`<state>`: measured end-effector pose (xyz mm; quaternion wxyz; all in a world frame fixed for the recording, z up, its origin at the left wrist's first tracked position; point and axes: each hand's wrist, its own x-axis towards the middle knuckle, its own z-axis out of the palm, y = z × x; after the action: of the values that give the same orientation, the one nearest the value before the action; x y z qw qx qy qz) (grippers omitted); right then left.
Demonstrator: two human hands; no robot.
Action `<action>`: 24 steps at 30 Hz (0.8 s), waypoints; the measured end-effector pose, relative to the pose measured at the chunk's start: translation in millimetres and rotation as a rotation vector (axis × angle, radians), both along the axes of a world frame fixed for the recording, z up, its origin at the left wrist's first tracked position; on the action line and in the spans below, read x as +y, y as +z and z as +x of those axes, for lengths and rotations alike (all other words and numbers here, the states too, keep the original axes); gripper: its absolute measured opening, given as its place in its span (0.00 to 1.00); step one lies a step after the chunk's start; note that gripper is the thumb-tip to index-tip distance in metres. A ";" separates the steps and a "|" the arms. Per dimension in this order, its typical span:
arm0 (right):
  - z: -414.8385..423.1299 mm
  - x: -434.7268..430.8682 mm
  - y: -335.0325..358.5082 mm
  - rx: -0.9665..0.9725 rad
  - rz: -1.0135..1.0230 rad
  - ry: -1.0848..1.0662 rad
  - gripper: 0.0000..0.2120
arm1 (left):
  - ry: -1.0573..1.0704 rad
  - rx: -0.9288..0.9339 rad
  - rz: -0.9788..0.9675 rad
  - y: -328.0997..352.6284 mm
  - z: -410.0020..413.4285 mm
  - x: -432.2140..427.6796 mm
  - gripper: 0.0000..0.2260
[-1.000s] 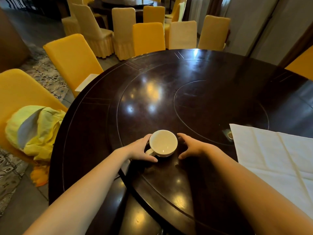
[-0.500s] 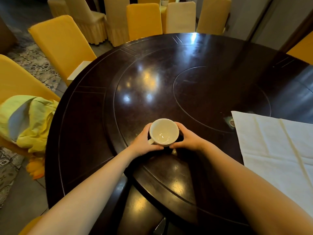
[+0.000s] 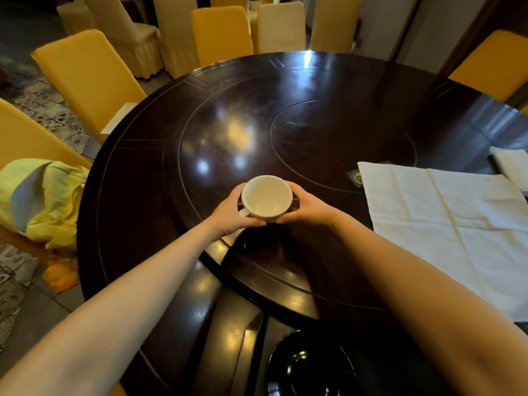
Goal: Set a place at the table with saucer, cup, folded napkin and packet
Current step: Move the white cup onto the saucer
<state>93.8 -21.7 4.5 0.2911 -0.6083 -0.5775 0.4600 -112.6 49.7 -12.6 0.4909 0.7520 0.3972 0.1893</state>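
Observation:
An empty white cup (image 3: 265, 198) is held just above the dark turntable, its handle pointing toward my left wrist. My left hand (image 3: 232, 212) wraps its left side and my right hand (image 3: 305, 207) cups its right side. A black saucer (image 3: 311, 367) lies at the near edge of the table, below my arms. A large white napkin (image 3: 445, 224) is spread flat on the right. A small packet (image 3: 355, 177) peeks out at the napkin's far left corner.
The round dark wooden table (image 3: 137, 178) has a raised turntable in the middle. Yellow and cream covered chairs (image 3: 85, 75) ring it. A yellow-green cloth (image 3: 43, 198) is piled on the left chair. Another folded white cloth (image 3: 511, 167) lies at the right edge.
Both hands closed in around the cup and took hold of it, and it now sits slightly off the turntable. The view tilted down, bringing the black saucer into sight.

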 end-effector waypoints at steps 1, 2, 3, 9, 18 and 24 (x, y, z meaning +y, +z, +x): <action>-0.5 -8.7 6.0 -0.007 0.010 0.000 0.40 | -0.006 0.000 0.017 5.6 0.4 -7.4 0.42; -1.1 -18.1 12.2 -0.013 0.025 -0.003 0.40 | -0.010 0.000 0.036 11.6 0.6 -15.1 0.42; -2.0 -27.9 18.6 -0.018 0.042 -0.005 0.40 | -0.016 0.002 0.056 18.0 0.6 -23.5 0.42; -10.1 -103.2 58.7 -0.028 0.149 -0.023 0.40 | -0.051 -0.008 0.147 58.9 -2.8 -89.2 0.41; -30.5 -229.6 88.8 0.002 0.156 -0.046 0.36 | -0.101 -0.064 0.190 93.0 -22.7 -212.4 0.39; -42.4 -290.4 80.0 -0.017 0.171 -0.060 0.38 | -0.123 -0.063 0.167 80.1 -32.9 -265.2 0.43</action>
<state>51.4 -312.1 84.5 0.3508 -0.6023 -0.5984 0.3951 -145.5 -215.5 67.5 0.4495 0.8068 0.3176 0.2148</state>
